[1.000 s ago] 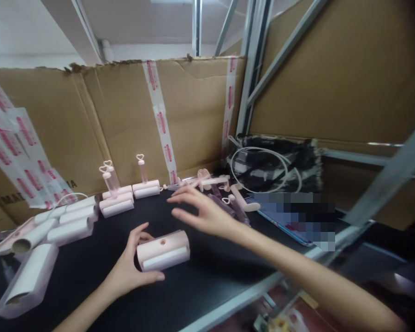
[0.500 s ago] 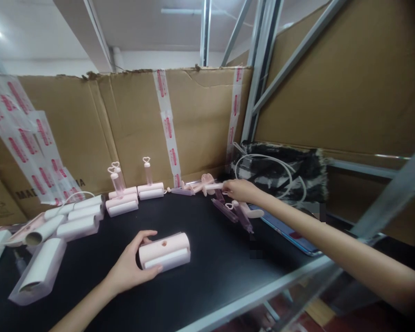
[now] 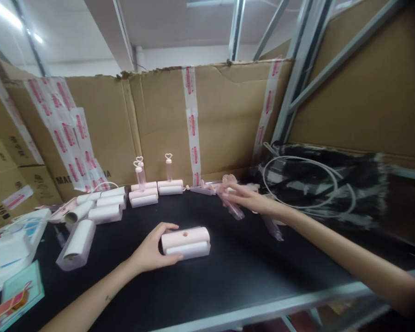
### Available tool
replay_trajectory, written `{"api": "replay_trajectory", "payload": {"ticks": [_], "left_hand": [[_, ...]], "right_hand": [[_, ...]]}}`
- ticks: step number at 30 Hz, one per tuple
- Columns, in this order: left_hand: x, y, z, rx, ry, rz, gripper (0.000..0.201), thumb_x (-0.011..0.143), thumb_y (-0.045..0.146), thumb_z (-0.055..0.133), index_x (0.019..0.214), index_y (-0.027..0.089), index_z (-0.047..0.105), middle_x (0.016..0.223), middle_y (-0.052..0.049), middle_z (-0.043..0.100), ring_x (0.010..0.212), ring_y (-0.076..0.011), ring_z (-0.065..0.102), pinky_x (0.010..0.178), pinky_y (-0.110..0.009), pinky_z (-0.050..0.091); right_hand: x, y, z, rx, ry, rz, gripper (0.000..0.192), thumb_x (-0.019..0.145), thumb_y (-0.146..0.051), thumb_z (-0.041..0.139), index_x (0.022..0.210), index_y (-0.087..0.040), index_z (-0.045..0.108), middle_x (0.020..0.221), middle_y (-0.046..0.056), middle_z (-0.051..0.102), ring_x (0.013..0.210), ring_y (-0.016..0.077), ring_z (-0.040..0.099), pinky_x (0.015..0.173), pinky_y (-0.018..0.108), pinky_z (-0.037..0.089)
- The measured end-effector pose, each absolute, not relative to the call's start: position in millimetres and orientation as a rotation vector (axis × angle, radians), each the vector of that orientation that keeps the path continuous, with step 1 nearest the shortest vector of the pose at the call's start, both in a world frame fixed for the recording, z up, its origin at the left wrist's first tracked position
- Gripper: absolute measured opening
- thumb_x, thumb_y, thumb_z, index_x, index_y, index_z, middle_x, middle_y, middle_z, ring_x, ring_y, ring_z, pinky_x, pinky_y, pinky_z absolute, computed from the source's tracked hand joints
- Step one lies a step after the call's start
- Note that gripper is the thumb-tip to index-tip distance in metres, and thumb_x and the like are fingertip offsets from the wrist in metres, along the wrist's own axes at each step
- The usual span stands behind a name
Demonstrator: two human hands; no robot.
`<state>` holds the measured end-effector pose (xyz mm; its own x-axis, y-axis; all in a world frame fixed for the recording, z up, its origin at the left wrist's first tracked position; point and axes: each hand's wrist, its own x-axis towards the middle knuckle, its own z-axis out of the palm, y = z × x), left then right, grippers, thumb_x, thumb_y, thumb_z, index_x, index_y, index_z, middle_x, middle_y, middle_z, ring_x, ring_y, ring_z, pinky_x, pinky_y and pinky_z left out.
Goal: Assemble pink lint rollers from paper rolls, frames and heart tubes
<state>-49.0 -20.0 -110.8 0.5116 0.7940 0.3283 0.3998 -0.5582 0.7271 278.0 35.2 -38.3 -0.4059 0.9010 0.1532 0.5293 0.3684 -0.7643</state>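
My left hand (image 3: 159, 249) is closed around the left end of a pink-and-white double-roll holder (image 3: 186, 237) with a small round hole in its pink top. The holder rests on the black tabletop. My right hand (image 3: 247, 198) reaches over a pile of pink parts, its fingers stretched out and somewhat blurred. Under and beside the fingertips lie a clear pinkish tube (image 3: 235, 210) and a pink heart-shaped piece (image 3: 229, 180). Another clear tube (image 3: 273, 229) lies below my right wrist.
Similar holders with upright heart-topped tubes (image 3: 169, 170) stand along the cardboard wall (image 3: 159, 115). White rolls (image 3: 105, 212) are grouped at left, near a power strip (image 3: 38, 226). A coiled white cable (image 3: 335, 184) lies on black wrapping at right. A metal rail (image 3: 263, 302) edges the table.
The view has turned left, so things appear farther right. My right hand has left a pale pink piece and moved onto the clear tubes. My left hand still holds the double-roll holder.
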Motion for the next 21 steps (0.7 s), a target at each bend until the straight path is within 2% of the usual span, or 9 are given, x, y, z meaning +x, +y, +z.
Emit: {"api": "replay_trajectory", "payload": {"ticks": [3,6,9,12,14,17,19,21], "left_hand": [[-52.2,-12.7,-113.7,2.114,0.988,0.927,0.052,0.064,0.032,0.072,0.111,0.021,0.053,0.11,-0.006,0.057,0.101,-0.0231,0.054,0.092,-0.035,0.04],[-56.1,-5.8,-114.9,2.016,1.07,0.999,0.054,0.063,0.035,0.074,0.11,0.02,0.054,0.11,-0.007,0.058,0.102,-0.0249,0.053,0.093,-0.038,0.039],[-56.6,-5.5,-113.6,1.944,1.036,1.003,0.061,0.06,0.034,0.077,0.114,0.019,0.051,0.109,-0.007,0.057,0.102,-0.0241,0.054,0.091,-0.037,0.041],[-51.5,-11.8,-112.5,1.952,0.983,0.949,0.062,0.059,0.034,0.078,0.113,0.018,0.051,0.108,-0.006,0.058,0.101,-0.023,0.055,0.089,-0.035,0.043],[-47.0,-16.8,-112.8,1.971,0.979,0.925,0.062,0.059,0.035,0.079,0.112,0.019,0.052,0.109,-0.006,0.058,0.102,-0.0234,0.055,0.09,-0.036,0.042],[-42.4,-22.1,-113.5,1.986,0.997,0.907,0.061,0.059,0.036,0.079,0.112,0.02,0.053,0.11,-0.006,0.058,0.104,-0.0242,0.054,0.093,-0.037,0.041],[-41.4,-23.4,-113.6,1.985,1.002,0.901,0.062,0.059,0.036,0.079,0.113,0.02,0.053,0.11,-0.006,0.058,0.104,-0.0242,0.054,0.093,-0.037,0.041],[-41.1,-23.5,-113.4,1.982,1.002,0.894,0.062,0.059,0.036,0.079,0.113,0.02,0.053,0.109,-0.006,0.059,0.103,-0.024,0.055,0.092,-0.037,0.042]], "right_hand": [[233.4,14.9,-19.3,-0.762,-1.635,1.423,0.039,0.084,-0.041,0.043,0.117,-0.023,0.048,0.093,0.005,0.06,0.075,0.0155,0.056,0.066,0.029,0.045],[193.8,6.8,-14.1,-0.515,-1.485,1.642,0.043,0.074,-0.035,0.057,0.115,-0.021,0.053,0.08,0.001,0.057,0.067,0.0112,0.05,0.063,0.024,0.042],[170.5,8.6,-26.7,-0.62,-1.575,1.513,0.033,0.078,-0.04,0.059,0.102,-0.017,0.057,0.054,-0.006,0.044,0.043,0.0065,0.035,0.042,0.02,0.029],[163.2,9.5,-46.4,-0.798,-1.737,1.199,0.036,0.08,-0.05,0.055,0.089,-0.015,0.058,0.044,-0.009,0.036,0.036,0.0059,0.028,0.037,0.02,0.019],[163.8,6.9,-57.0,-0.845,-1.828,1.083,0.038,0.079,-0.051,0.057,0.084,-0.013,0.059,0.045,-0.007,0.041,0.039,0.0058,0.031,0.039,0.02,0.022],[167.1,1.5,-64.9,-0.86,-1.929,1.031,0.036,0.08,-0.048,0.056,0.084,-0.013,0.06,0.06,-0.001,0.057,0.048,0.0084,0.045,0.046,0.02,0.033],[168.6,-0.7,-65.7,-0.866,-2.008,0.965,0.03,0.081,-0.043,0.055,0.085,-0.014,0.061,0.068,0.002,0.062,0.057,0.0116,0.053,0.052,0.022,0.039],[168.5,-1.9,-64.3,-0.903,-2.105,0.843,0.021,0.08,-0.034,0.054,0.083,-0.015,0.062,0.068,0.002,0.063,0.059,0.0127,0.054,0.054,0.022,0.039]]}}
